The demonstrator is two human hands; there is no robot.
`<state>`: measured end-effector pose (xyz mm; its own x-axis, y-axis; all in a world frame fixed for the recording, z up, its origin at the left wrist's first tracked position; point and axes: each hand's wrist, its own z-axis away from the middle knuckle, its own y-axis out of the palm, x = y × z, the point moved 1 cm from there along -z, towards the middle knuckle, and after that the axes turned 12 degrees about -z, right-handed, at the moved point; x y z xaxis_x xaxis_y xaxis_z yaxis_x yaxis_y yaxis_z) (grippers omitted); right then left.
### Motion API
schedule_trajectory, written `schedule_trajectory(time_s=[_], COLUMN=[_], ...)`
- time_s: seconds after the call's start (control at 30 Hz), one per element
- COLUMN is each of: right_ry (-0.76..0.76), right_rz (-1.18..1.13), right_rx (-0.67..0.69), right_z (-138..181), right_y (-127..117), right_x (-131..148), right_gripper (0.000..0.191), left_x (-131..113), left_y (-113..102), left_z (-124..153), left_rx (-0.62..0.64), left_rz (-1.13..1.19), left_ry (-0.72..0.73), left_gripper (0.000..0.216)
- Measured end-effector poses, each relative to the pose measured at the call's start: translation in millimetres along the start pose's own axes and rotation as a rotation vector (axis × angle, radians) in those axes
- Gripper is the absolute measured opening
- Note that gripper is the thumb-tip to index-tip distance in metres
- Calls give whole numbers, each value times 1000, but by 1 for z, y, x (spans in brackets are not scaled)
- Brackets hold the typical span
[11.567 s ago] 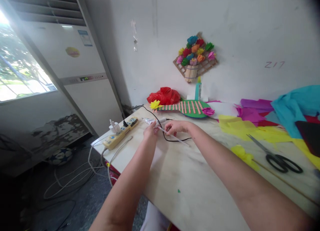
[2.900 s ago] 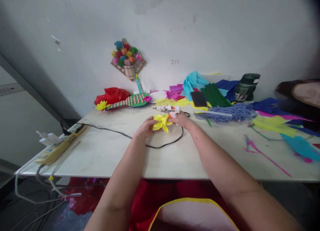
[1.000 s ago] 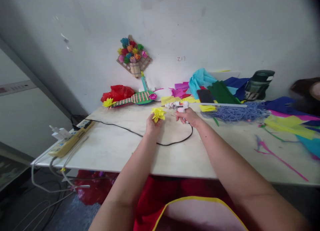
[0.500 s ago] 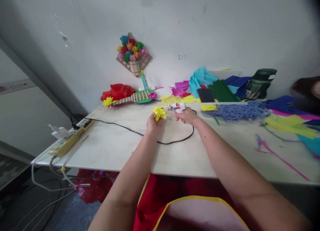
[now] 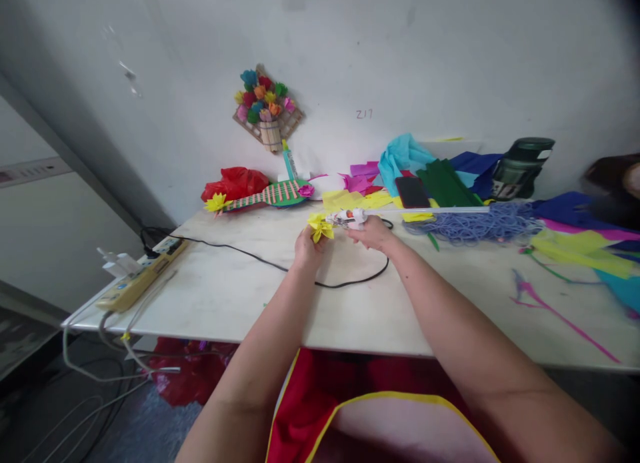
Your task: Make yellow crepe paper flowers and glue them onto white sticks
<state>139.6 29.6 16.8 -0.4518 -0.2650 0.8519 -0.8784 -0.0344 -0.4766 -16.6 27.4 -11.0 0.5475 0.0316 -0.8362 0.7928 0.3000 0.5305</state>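
Observation:
My left hand (image 5: 309,248) pinches a yellow paper flower (image 5: 321,228) from below, above the middle of the table. My right hand (image 5: 371,233) is wrapped round a white hot glue gun (image 5: 350,217), whose nozzle end meets the flower's centre from the right. A long clear glue stick (image 5: 430,210) sticks out of the gun's back end to the right. The gun's black cord (image 5: 350,285) loops on the table below both hands. The petals hide the exact spot where the nozzle touches, and my fingers hide the gun's handle.
A green paper lute (image 5: 285,195) lies at the back left near a red plastic bag (image 5: 235,183). Crepe paper (image 5: 405,159), a phone (image 5: 413,192), blue cord strands (image 5: 470,224) and a dark bottle (image 5: 520,169) sit at right. A power strip (image 5: 130,286) lies along the left edge.
The glue gun has shifted slightly left and tipped, bringing its nozzle further over the flower. The flower and my left hand have barely moved.

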Motion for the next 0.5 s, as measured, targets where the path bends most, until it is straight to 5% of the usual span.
schedule_trajectory(time_s=[0.5], right_ry=[-160], right_rz=[176], right_rx=[-74], right_z=[-3], right_y=[0], right_x=[-6], right_gripper=[30], left_x=[3], left_y=[0], left_z=[0], left_rx=[21], left_rz=[-5], left_ry=[31], left_gripper=[13])
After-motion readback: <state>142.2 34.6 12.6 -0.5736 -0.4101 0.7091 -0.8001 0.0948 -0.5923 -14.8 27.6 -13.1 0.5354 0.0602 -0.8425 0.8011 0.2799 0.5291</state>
